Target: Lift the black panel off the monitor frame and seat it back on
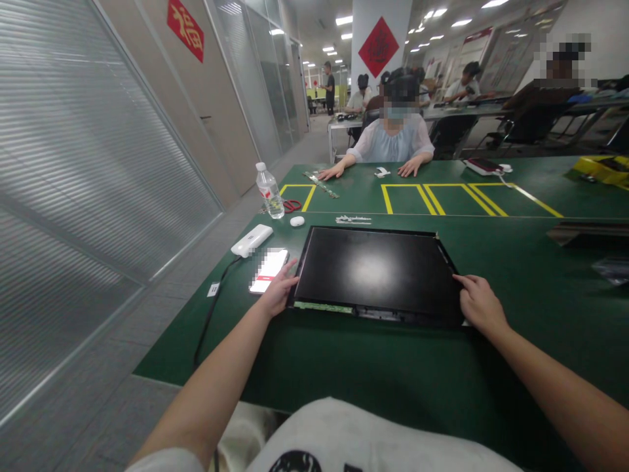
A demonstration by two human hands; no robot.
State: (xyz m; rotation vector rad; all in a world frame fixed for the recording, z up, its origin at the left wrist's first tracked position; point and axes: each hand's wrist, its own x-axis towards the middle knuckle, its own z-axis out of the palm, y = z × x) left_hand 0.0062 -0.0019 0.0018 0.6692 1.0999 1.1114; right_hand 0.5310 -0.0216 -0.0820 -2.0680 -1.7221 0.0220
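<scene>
A flat black screen panel (376,272) lies on the green table (373,367) in front of me, with a strip of circuit board along its near edge. My left hand (279,292) rests at the panel's near left corner, fingers stretched against its edge. My right hand (479,303) grips the near right corner, fingers curled onto the panel's side.
Left of the panel lie a lit phone (268,269), a white power bank (252,240) with a black cable, a water bottle (269,191), red scissors (291,205) and a small white case (297,221). A person sits across with both hands flat on the table. More people work behind.
</scene>
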